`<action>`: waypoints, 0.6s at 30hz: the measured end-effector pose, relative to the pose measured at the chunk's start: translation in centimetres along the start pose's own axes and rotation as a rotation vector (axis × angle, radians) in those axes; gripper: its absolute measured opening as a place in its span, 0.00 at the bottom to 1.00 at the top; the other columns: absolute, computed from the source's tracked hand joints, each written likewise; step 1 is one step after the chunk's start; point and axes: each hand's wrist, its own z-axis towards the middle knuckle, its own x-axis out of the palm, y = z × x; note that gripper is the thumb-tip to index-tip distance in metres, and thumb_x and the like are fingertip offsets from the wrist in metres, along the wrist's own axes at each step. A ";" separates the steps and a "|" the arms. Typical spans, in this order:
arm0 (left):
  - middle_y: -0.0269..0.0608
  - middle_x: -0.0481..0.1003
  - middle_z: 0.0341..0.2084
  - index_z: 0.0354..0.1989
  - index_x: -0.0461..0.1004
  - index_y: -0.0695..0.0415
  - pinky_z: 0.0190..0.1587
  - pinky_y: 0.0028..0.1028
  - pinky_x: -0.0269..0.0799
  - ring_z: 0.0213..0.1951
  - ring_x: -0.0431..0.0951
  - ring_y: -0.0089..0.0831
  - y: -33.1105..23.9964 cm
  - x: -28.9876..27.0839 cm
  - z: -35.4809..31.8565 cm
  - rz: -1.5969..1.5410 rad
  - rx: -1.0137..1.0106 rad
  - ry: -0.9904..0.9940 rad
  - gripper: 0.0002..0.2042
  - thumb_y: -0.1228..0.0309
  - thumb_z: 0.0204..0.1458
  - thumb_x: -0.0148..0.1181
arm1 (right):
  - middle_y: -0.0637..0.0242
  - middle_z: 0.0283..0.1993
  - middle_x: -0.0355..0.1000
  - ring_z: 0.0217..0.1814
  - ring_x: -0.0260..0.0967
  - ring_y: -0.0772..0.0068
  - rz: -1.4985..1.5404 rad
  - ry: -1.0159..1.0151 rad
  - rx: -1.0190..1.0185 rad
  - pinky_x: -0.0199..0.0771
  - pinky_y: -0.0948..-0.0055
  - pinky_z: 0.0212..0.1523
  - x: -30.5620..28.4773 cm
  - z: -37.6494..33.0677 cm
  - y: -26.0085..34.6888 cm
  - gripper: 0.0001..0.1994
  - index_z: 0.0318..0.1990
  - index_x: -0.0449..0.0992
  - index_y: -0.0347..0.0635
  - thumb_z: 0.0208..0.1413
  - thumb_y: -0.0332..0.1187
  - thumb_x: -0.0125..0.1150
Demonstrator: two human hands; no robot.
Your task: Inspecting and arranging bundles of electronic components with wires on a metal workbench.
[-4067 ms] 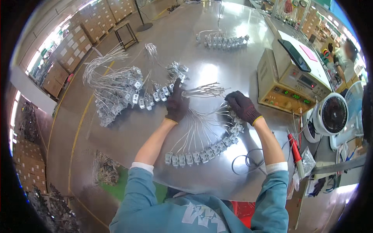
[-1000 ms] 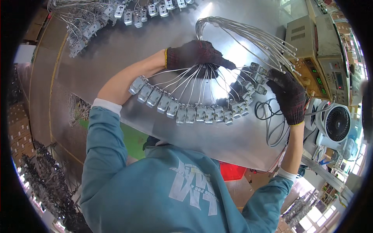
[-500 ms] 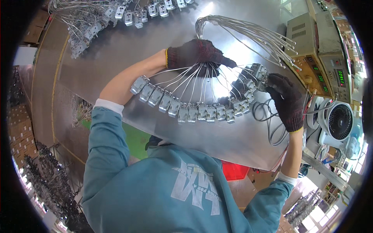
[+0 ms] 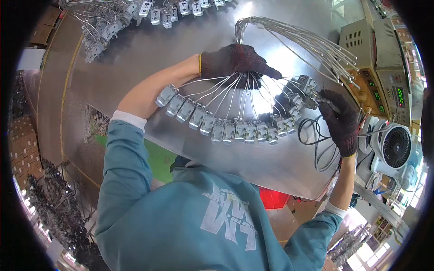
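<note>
Small grey connector blocks point(image 4: 228, 131) lie in a curved row on the shiny metal counter point(image 4: 149, 54) just in front of my chest, each with a thin pale wire running up from it. The wires point(image 4: 226, 97) fan inward and meet under my left hand point(image 4: 237, 63), gloved in dark knit, which presses flat on the gathered strands with one finger pointing out to the right. My right hand point(image 4: 337, 119), in the same kind of glove, is curled closed around the last blocks at the right end of the row point(image 4: 307, 88), pinching one between its fingers. A black cable point(image 4: 316, 144) coils on the counter just below that hand. Past my left hand the bundle loops up and sweeps right in a long arc point(image 4: 294, 38) toward a beige box with green lit digits point(image 4: 384, 67). A white fan point(image 4: 395, 147) sits beside the counter's right edge. At the far left edge, another heap of blocks and wires point(image 4: 131, 18) lies well apart.
</note>
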 end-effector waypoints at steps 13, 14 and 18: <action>0.38 0.82 0.38 0.73 0.71 0.32 0.45 0.43 0.82 0.38 0.83 0.46 0.5 0.5 -0.1 0.046 -0.004 -0.007 0.31 0.71 0.61 0.63 | 0.55 0.59 0.82 0.54 0.83 0.55 -0.366 -0.002 -0.446 0.84 0.64 0.53 -0.3 0.9 -0.1 0.20 0.57 0.84 0.42 0.56 0.19 0.73; 0.40 0.82 0.36 0.71 0.75 0.44 0.43 0.42 0.80 0.37 0.81 0.44 0.4 0.2 0.1 0.008 0.056 -0.038 0.29 0.71 0.59 0.69 | 0.55 0.59 0.82 0.54 0.83 0.55 -0.364 -0.001 -0.445 0.84 0.64 0.53 -0.3 0.9 0.0 0.20 0.57 0.84 0.42 0.56 0.19 0.73; 0.41 0.81 0.36 0.71 0.75 0.44 0.43 0.42 0.79 0.36 0.81 0.45 0.3 0.0 0.1 0.047 0.018 0.004 0.30 0.71 0.58 0.70 | 0.55 0.60 0.82 0.55 0.83 0.55 -0.370 -0.002 -0.457 0.85 0.63 0.52 -0.4 1.0 0.3 0.20 0.56 0.84 0.43 0.56 0.19 0.73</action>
